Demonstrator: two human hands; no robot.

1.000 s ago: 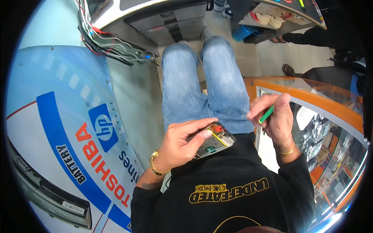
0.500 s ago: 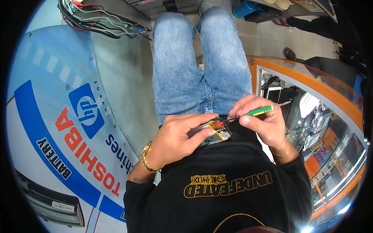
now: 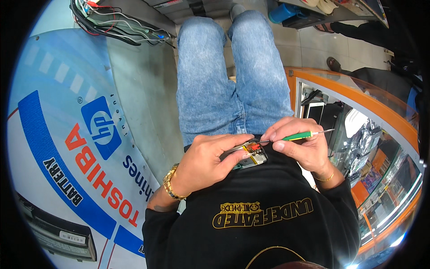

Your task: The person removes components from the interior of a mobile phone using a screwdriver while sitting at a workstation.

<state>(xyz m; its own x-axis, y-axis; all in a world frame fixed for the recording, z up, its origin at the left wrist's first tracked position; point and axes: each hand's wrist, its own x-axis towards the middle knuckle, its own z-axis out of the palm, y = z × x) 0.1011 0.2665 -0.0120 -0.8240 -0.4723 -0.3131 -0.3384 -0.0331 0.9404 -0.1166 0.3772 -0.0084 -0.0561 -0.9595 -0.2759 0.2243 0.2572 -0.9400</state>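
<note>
My left hand (image 3: 207,158) grips an opened mobile phone (image 3: 260,158) at lap height, the thumb across its near face and the fingers along its far edge. Its back cover is off, showing a battery strip, a red-orange part and dark inner components. In my right hand (image 3: 308,151) a thin screwdriver (image 3: 297,136) with a green and yellow handle is pinched between thumb and fingers. Its shaft points left over the phone's upper right end, by the red-orange part. Whether the tip touches anything there is too small to tell.
To the right stands an orange-framed glass display case (image 3: 358,103) with packaged goods inside. A printed blue and white panel (image 3: 67,112) and a dark laptop battery (image 3: 62,233) are at left. Cables (image 3: 121,27) hang at the upper left. Another person's sandalled foot (image 3: 333,63) shows beyond the case.
The screwdriver has swung closer to level, and its tip has moved left over the phone's inside. My right hand has dropped slightly; my left hand keeps its hold on the phone.
</note>
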